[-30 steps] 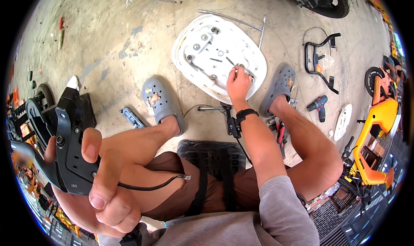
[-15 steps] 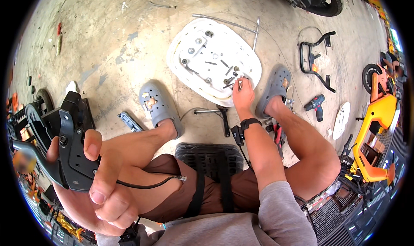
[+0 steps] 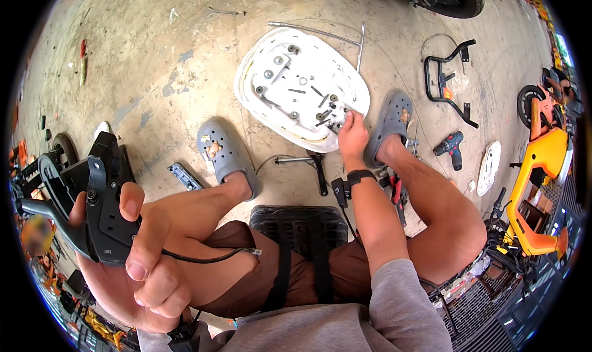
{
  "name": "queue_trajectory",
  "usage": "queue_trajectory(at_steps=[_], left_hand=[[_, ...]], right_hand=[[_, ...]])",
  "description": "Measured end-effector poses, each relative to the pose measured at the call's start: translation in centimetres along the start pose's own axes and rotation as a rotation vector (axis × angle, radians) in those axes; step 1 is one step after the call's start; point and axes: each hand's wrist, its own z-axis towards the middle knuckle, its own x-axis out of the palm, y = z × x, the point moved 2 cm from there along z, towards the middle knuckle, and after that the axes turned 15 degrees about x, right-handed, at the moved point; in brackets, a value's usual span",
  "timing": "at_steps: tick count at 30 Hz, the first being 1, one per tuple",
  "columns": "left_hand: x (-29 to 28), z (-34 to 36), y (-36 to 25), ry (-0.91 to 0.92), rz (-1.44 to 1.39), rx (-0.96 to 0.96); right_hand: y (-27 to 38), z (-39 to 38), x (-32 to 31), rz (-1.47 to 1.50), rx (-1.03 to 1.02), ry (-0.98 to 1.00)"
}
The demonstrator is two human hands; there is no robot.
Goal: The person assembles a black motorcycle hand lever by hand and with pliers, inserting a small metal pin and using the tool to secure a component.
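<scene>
My left hand [image 3: 151, 272] is closed round a black brake lever assembly [image 3: 110, 219], raised at the lower left. A short black cable [image 3: 209, 259] trails from it to the right, over my thigh. My right hand [image 3: 353, 141] reaches down to the near right part of a white plastic tray-like shell [image 3: 320, 54] on the floor. Its fingers are pinched together among small dark screws [image 3: 322, 115]; whatever they hold is hidden. Further bolts and round washers [image 3: 268, 74] lie spread inside the shell.
A T-handled tool [image 3: 317, 167] lies before my seat. To the right are a drill [image 3: 453, 148], a black tubular frame [image 3: 435, 83], red-handled pliers [image 3: 396, 188] and a yellow bike frame [image 3: 536, 179]. Metal rods [image 3: 314, 32] touch the shell's far side. A tyre [image 3: 465, 0] stands beyond.
My right hand has shifted slightly right over the shell, its fingertips closer to the shell's right rim. The brake lever in my left hand has hardly moved. The whole view has shifted a little.
</scene>
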Motion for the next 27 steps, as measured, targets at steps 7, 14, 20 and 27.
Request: queue_trajectory(at_steps=[7,14,20,27], left_hand=[[-0.5,0.5,0.1,0.143,-0.037,-0.102],[0.1,0.1,0.2,0.080,-0.122,-0.098],[-0.1,0.0,0.4,0.081,-0.139,-0.092],[0.4,-1.0,-0.3,0.001,-0.102,-0.083]], right_hand=[[-3.2,1.7,-1.2,0.213,-0.031,-0.038],[-3.2,0.8,-1.0,0.135,-0.051,-0.077],[-2.4,-0.5,-1.0,0.106,-0.026,-0.047],[-2.1,-1.3,-0.8,0.112,-0.050,-0.050]])
